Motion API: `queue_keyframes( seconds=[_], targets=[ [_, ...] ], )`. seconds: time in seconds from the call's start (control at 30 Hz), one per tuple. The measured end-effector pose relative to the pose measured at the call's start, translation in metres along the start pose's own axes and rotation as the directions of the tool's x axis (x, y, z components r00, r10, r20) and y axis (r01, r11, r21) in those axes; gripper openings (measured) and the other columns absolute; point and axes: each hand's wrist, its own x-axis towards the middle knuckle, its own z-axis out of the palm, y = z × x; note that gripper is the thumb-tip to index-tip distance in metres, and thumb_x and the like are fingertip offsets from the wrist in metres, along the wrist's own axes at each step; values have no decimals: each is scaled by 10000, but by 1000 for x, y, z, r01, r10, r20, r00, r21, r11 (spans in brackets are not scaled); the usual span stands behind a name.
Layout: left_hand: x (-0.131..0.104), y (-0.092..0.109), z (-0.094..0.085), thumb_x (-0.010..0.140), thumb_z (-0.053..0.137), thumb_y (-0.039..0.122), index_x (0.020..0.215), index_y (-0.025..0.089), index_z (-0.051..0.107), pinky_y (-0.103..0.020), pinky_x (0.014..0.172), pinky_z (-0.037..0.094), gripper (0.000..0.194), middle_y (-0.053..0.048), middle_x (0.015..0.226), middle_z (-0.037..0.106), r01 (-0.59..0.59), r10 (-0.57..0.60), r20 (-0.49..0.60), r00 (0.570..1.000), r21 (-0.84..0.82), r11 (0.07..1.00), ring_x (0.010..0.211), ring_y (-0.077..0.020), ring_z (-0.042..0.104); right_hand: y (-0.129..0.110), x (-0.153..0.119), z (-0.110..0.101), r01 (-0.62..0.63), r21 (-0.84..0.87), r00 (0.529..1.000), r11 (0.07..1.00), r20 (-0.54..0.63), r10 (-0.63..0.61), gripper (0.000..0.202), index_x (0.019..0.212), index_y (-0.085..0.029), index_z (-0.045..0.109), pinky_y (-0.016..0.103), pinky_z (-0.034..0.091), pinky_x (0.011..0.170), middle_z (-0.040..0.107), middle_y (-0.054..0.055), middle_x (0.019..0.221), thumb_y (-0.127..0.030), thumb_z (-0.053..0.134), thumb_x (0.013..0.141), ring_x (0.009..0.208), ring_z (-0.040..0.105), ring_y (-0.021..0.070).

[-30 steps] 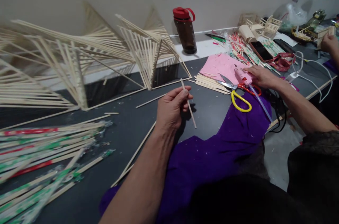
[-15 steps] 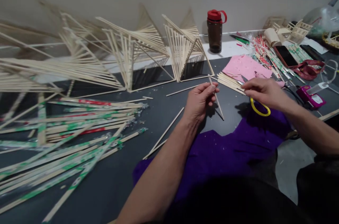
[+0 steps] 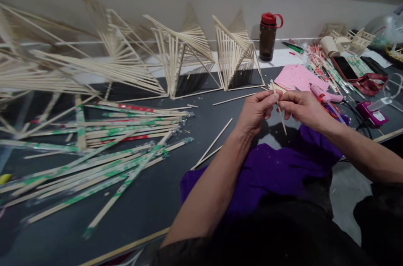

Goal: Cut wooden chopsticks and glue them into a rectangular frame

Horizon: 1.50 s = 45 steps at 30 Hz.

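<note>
A thin wooden chopstick (image 3: 282, 122) slants between my two hands over the dark table. My left hand (image 3: 256, 110) pinches its upper part between thumb and fingers. The fingertips of my right hand (image 3: 299, 106) are closed on the same chopstick, right beside the left thumb. Just behind my right hand lies a pink glue gun (image 3: 324, 94), with a partly hidden orange-red loop (image 3: 330, 109) by it. A purple cloth (image 3: 267, 169) spreads under my forearms. Loose chopsticks (image 3: 214, 142) lie left of my left wrist.
Lattice structures of sticks (image 3: 195, 60) stand along the wall. Wrapped chopsticks (image 3: 126, 157) cover the left of the table. A red-lidded bottle (image 3: 267, 39), a pink cloth (image 3: 299, 76), a phone (image 3: 344, 68) and a magenta box (image 3: 371, 113) with a cable are at the back right.
My right hand has let go of the yellow-handled scissors and come left to the chopstick. My left hand still holds it, now close to the right. The view has shifted leftward.
</note>
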Motion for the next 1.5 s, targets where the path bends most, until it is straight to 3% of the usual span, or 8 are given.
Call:
queue_keyframes(
  seconds=[0.13, 0.3, 0.4, 0.53, 0.7, 0.93, 1.2, 1.5],
  targets=[
    [-9, 6, -9, 585, 796, 439, 865, 170, 746, -196, 392, 227, 391, 57, 499, 484, 30, -30, 9, 999, 22, 999, 409, -42, 308, 3, 2, 19, -15, 50, 997, 999, -80, 19, 135, 689, -189, 558, 229, 409, 531, 540, -51, 541, -259, 557, 805, 471, 495, 81],
    [-12, 25, -55, 654, 754, 350, 859, 167, 748, -192, 409, 285, 275, -1, 631, 636, 34, 9, -159, 987, 271, 962, 446, -62, 424, 24, 28, 41, -28, 39, 993, 999, -116, 32, 96, 710, -188, 559, 227, 409, 519, 603, -27, 656, -234, 545, 793, 487, 541, 82],
    [-1, 30, -87, 645, 715, 208, 730, 173, 755, -211, 478, 344, 100, -9, 600, 642, -32, 211, -247, 946, 575, 818, 500, -96, 469, 40, 44, 44, -72, -129, 992, 989, -113, 58, 85, 693, -189, 569, 234, 403, 533, 590, -32, 596, -204, 554, 775, 496, 553, 97],
    [26, 22, -110, 646, 693, 142, 658, 224, 756, -259, 608, 409, 105, -40, 689, 684, -73, 314, -116, 942, 844, 531, 688, -182, 584, 56, 55, 46, -146, -250, 988, 957, -90, 127, 85, 685, -191, 589, 254, 406, 555, 593, -18, 569, -199, 586, 769, 518, 557, 116],
    [54, 8, -106, 691, 673, 157, 702, 251, 763, -310, 708, 425, 131, -62, 801, 679, -179, 266, 100, 959, 939, 293, 863, -245, 593, 68, 61, 45, -149, -272, 988, 951, -79, 132, 40, 733, -187, 646, 279, 414, 569, 657, 27, 701, -198, 621, 761, 591, 584, 139],
    [65, 2, -100, 727, 680, 186, 704, 212, 749, -327, 739, 396, 77, -72, 833, 636, -120, 178, 75, 981, 958, 259, 931, -274, 562, 74, 65, 44, -80, -326, 996, 942, -61, 63, 71, 745, -212, 685, 318, 435, 656, 689, 41, 763, -216, 618, 769, 708, 605, 177],
    [64, -9, -105, 788, 631, 220, 781, 210, 763, -336, 750, 400, 132, -75, 836, 645, -120, 165, 82, 983, 965, 233, 899, -264, 586, 74, 63, 46, -81, -312, 996, 946, -69, 63, 106, 817, -189, 687, 303, 422, 612, 679, 44, 763, -255, 610, 783, 670, 588, 152],
    [52, 10, -92, 923, 439, 300, 1008, 225, 746, -300, 705, 432, 327, -78, 1038, 695, -136, -12, 136, 991, 974, -184, 936, -219, 621, 73, 61, 45, -7, -474, 998, 881, -55, -22, 180, 844, -170, 728, 304, 443, 665, 700, 44, 779, -224, 559, 813, 702, 614, 157]
  ],
)
